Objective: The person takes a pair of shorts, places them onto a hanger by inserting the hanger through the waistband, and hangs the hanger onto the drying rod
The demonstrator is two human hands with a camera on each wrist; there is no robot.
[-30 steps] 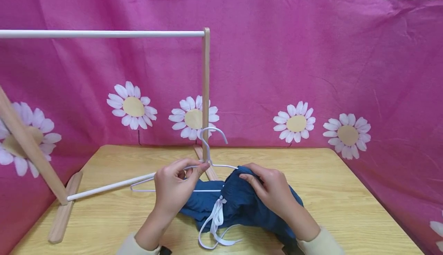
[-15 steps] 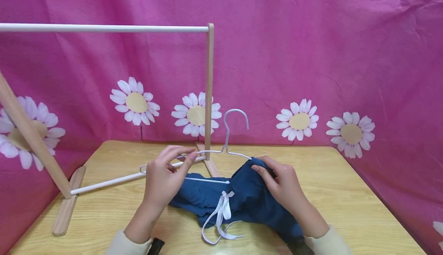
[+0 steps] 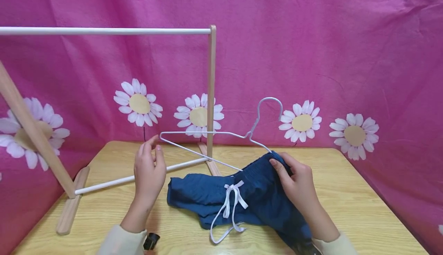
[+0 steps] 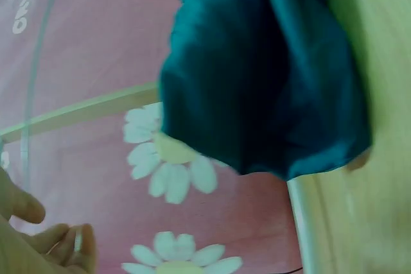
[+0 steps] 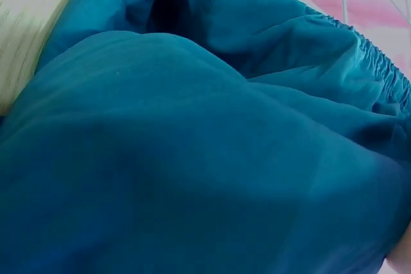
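Note:
A white wire clothes hanger (image 3: 202, 132) stands tilted over the table in the head view, hook up. Its right end goes inside the waistband of dark blue drawstring shorts (image 3: 204, 197). My right hand (image 3: 299, 182) pinches that waistband between thumb and fingers, around the hidden hanger end. At the hanger's bare left corner is my left hand (image 3: 150, 170), fingers raised; whether a fingertip touches the wire I cannot tell. The left wrist view shows that thumb and fingers (image 4: 80, 248) apart, with a leg of the shorts (image 4: 257, 81) hanging nearby. Blue cloth (image 5: 192, 145) fills most of the right wrist view.
A garment rack with a white top rail (image 3: 104, 30) and wooden posts (image 3: 211, 93) stands at the left and back. Its lower white bar (image 3: 114, 183) runs close behind my left hand. A pink daisy-print cloth (image 3: 263, 55) hangs behind the wooden table (image 3: 360, 216).
The hanger has moved up and to the right, its hook tilting right. My left hand has let go of the wire and shifted left. The right hand has moved right with the waistband.

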